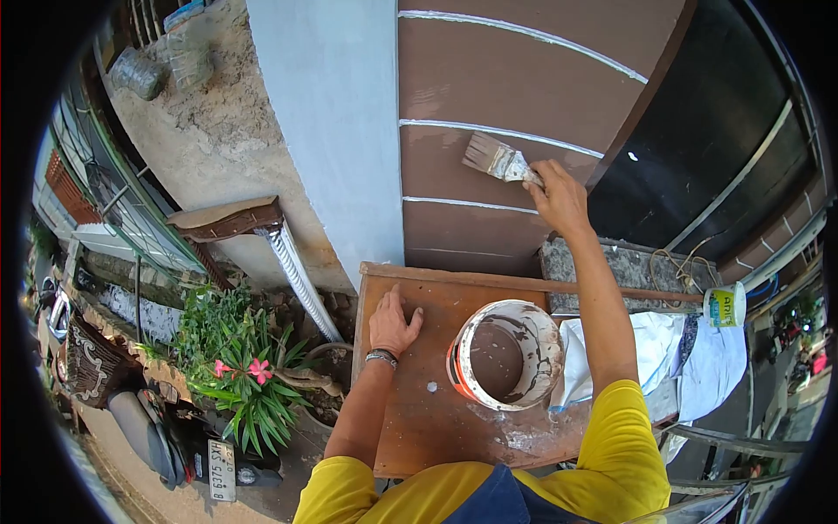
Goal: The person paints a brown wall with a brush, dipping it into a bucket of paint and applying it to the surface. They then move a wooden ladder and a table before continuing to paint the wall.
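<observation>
My right hand [559, 197] is closed round the handle of a wide, paint-smeared paintbrush [499, 159]. The bristles point left and overlap the brown wall [463, 166], just under one of its white lines. My left hand [394, 325] rests flat on the wooden tabletop [410, 419], fingers spread, with nothing in it. Between my arms a white bucket [548, 349] stands on the table, brown paint [497, 360] inside and streaks of it down the inner wall.
White cloth [646, 336] lies right of the bucket, near a small labelled tub [724, 306]. A rough grey slab [580, 262] sits behind the table. Left are a pale blue pillar [327, 113], a flowering plant [253, 367] and a motorcycle [157, 428].
</observation>
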Available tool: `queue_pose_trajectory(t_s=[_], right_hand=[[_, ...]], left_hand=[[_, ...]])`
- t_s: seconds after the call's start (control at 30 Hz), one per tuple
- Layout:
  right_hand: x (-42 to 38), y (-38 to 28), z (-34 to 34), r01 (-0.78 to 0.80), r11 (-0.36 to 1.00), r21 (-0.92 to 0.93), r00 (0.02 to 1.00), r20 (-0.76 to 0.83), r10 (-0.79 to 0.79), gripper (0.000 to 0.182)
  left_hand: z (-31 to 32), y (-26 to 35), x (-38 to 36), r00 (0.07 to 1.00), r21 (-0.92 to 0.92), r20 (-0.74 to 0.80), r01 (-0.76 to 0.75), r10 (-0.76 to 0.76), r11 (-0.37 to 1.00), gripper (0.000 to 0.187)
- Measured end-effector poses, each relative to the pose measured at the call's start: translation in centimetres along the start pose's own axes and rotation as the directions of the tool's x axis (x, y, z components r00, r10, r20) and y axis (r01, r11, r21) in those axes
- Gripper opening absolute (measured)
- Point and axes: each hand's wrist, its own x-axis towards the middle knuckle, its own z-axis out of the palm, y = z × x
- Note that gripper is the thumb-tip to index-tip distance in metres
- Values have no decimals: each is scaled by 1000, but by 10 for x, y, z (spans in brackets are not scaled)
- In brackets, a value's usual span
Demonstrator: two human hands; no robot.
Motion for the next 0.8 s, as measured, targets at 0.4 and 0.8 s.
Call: queue_pose_trajectory(t_s=[0.4,0.8], right_hand=[[-129,26,-12,-219,973,76,968,144,206,29],[-143,17,51,-73,997,26,952,300,62,29]], left_hand=[[1,-1,-1,1000,18,-1,5,-5,1000,69],[0,-3,-2,998,-67,-19,52,-53,996,69]])
